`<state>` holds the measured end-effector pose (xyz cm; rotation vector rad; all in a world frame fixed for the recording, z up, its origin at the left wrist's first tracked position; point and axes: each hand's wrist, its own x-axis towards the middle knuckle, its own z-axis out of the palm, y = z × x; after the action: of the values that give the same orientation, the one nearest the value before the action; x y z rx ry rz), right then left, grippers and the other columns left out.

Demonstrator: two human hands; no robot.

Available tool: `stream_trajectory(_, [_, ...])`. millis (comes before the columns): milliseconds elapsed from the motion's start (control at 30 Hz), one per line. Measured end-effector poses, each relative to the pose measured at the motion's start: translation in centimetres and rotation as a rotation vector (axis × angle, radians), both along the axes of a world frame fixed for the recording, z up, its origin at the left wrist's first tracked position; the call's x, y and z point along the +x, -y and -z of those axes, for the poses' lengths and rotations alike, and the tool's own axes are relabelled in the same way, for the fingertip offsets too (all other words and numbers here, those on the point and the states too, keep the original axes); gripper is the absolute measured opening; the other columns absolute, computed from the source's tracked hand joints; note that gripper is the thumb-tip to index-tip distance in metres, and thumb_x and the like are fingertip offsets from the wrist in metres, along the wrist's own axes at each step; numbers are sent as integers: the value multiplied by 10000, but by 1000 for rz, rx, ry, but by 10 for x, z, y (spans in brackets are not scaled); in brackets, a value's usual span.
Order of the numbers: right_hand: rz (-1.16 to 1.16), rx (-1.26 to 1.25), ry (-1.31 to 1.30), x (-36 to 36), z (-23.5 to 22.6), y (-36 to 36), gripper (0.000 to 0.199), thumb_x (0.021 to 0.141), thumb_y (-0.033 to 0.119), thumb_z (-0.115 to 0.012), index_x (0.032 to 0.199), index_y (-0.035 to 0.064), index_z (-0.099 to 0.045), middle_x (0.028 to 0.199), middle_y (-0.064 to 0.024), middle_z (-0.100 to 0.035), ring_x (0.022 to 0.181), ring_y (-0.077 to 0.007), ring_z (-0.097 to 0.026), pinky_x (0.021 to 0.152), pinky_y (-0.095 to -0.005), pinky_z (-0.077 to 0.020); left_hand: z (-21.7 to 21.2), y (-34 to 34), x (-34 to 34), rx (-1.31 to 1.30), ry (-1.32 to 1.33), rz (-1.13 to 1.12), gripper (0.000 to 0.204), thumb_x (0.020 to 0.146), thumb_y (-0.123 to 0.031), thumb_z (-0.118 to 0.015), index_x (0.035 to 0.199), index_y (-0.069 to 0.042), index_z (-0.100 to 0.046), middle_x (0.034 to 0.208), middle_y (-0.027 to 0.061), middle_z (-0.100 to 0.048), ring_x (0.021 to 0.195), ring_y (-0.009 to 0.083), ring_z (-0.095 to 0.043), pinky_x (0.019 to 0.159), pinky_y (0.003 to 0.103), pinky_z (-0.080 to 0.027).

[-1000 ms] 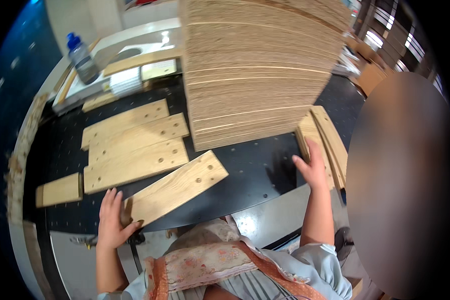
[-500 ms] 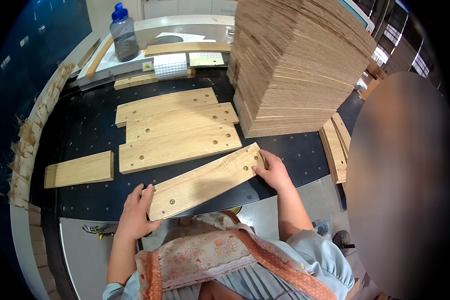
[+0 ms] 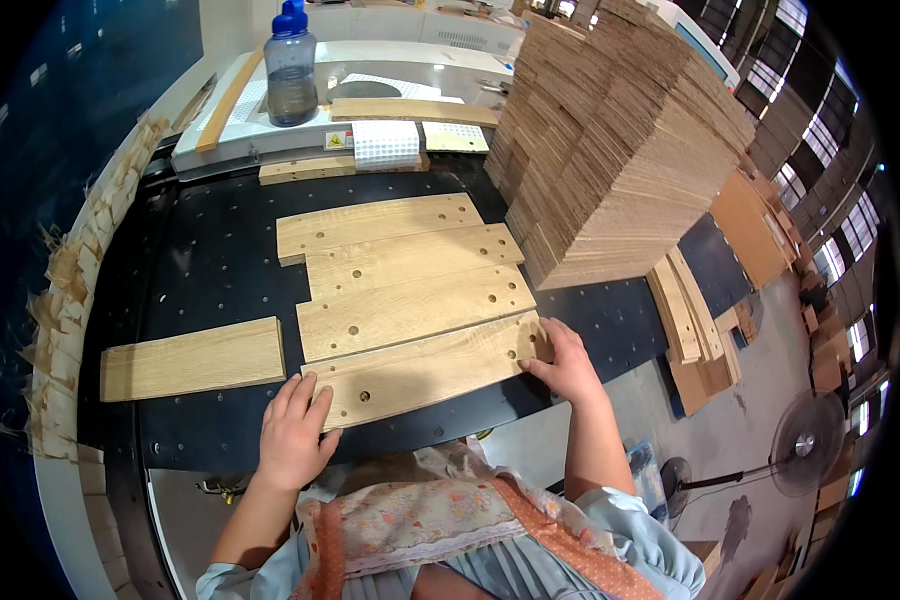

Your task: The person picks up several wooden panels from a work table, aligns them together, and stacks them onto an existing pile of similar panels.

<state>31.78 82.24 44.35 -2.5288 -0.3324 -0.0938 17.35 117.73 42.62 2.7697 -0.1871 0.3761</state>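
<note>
A light wooden board (image 3: 430, 372) with drilled holes near both ends lies flat on the black table, long side along a row of similar boards. My left hand (image 3: 298, 428) grips its left end, fingers over the corner and thumb at the near edge. At the right end, my right hand (image 3: 568, 362) holds the board with its thumb on the near side. Just beyond lie three more drilled boards: a near one (image 3: 420, 302), a middle one (image 3: 400, 262) and a far one (image 3: 370, 222), their ends staggered. A board without visible holes (image 3: 192, 358) rests left of my left hand.
A tall stack of brown panels (image 3: 620, 190) stands at the back right. Behind the row are a blue-lidded water bottle (image 3: 291, 80) and a roll of white dotted sheet (image 3: 386, 143). More wooden strips (image 3: 675, 310) lie right; a fan (image 3: 806, 443) stands on the floor.
Both hands have moved the held board away from me and straightened it, from slanting at the table's near edge to lying along the row. The view has shifted; a blurred shape at right is gone.
</note>
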Motion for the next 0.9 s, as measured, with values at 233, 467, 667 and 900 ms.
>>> stream_trajectory(233, [-428,-65,120,65,-24,-90,606,728,331,-670,1208,13,-481,1284,-234,-415,1214,-376,-362,1005,-407,-321,17,2,-1,-36,-4,-73,555,682,-281,-707,1163,-73,-525,1294,163,-401,1226,348,-338,964,485,-319])
stream_trajectory(467, [-534,-105,291,192,14,-208,566,777,390,-607,1202,37,-487,1296,-189,-418,1239,-343,-343,1017,-439,-292,12,-2,1,-107,-50,-66,571,660,-327,-735,1152,-112,-542,1279,138,-426,1126,322,-451,945,463,-338])
stream_trajectory(667, [-412,-366,86,217,18,-253,555,836,516,-436,1194,99,-513,1200,-139,-493,1157,-304,-418,1033,-511,-220,4,-1,-2,-187,-23,-80,580,608,-296,-768,1123,-123,-566,1253,107,-471,1092,292,-486,929,428,-363])
stream_trajectory(900, [-374,-413,110,208,24,-245,522,838,505,-436,1161,106,-530,1173,-137,-501,1139,-291,-424,1006,-493,-253,6,-2,-4,-110,39,-62,551,589,-293,-766,1081,-125,-584,1251,98,-473,1123,295,-465,916,427,-381])
